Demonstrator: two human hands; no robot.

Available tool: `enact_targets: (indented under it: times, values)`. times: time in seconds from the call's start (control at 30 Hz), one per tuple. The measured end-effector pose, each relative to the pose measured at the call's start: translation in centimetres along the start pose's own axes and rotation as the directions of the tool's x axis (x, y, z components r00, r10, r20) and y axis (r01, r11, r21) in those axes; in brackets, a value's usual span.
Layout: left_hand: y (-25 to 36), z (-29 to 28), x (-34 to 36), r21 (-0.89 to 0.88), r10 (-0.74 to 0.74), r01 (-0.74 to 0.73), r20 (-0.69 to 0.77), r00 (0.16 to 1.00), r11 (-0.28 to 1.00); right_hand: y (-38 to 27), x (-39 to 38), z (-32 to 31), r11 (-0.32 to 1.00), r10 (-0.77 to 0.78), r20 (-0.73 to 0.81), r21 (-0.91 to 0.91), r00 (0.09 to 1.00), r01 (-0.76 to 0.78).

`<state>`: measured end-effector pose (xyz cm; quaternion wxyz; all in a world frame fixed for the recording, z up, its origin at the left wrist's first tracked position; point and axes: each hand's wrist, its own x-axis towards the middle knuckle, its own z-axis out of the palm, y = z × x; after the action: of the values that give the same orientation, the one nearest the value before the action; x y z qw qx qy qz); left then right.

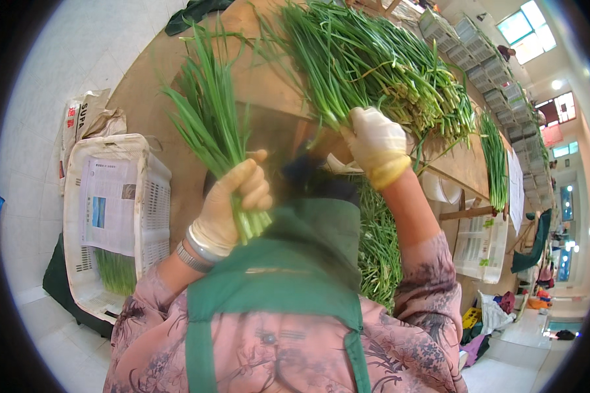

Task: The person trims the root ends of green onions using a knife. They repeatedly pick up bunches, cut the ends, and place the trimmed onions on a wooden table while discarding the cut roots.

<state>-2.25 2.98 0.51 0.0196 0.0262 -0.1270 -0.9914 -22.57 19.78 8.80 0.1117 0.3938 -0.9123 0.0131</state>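
Observation:
My left hand (235, 193), in a pale thin glove, is closed round a bunch of garlic chives (210, 108). Its leaves point up and away, and the pale cut stems stick out below my fist. My right hand (377, 145), also gloved, has its fingers closed at the near edge of a large heap of garlic chives (387, 69) on the wooden table (262, 78). It pinches a few stems (334, 111) there, whose leaves still run into the heap. The fingertips are partly hidden behind the hand.
On my left stands a white plastic crate (154, 196) with a newspaper sheet and more chives inside. A woven sack (95, 124) lies behind it. Loose greens (379, 249) are piled below, beside my apron. Another chive bundle (493, 160) rests at the table's right end. Stacked crates (478, 59) line the far right.

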Motion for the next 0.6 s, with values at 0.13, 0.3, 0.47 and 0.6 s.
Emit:
enact_targets:
  times: [0.13, 0.3, 0.47, 0.6]
  values:
    - [1.0, 0.5, -0.3, 0.062, 0.023, -0.021, -0.045, 0.999, 0.998, 3.2, 2.0, 1.7, 0.973, 0.005, 0.095, 0.229, 0.995, -0.026]
    - [0.6, 1.0, -0.7, 0.163, 0.032, -0.011, -0.132, 0.991, 0.987, 4.7, -0.3, -2.6, 0.476, 0.305, 0.243, 0.799, 0.921, -0.369]
    - [-0.6, 0.9, -0.5, 0.205, 0.007, 0.038, -0.212, 0.977, 0.978, 2.3, -6.1, -4.6, -0.030, 0.202, 0.435, 0.898, 0.878, -0.438]
    - [-2.1, 2.7, -0.2, 0.351, -0.026, 0.104, -0.220, 0.975, 0.931, -3.6, -12.0, -3.2, -0.072, 0.064, 0.505, 0.863, 0.861, -0.501]
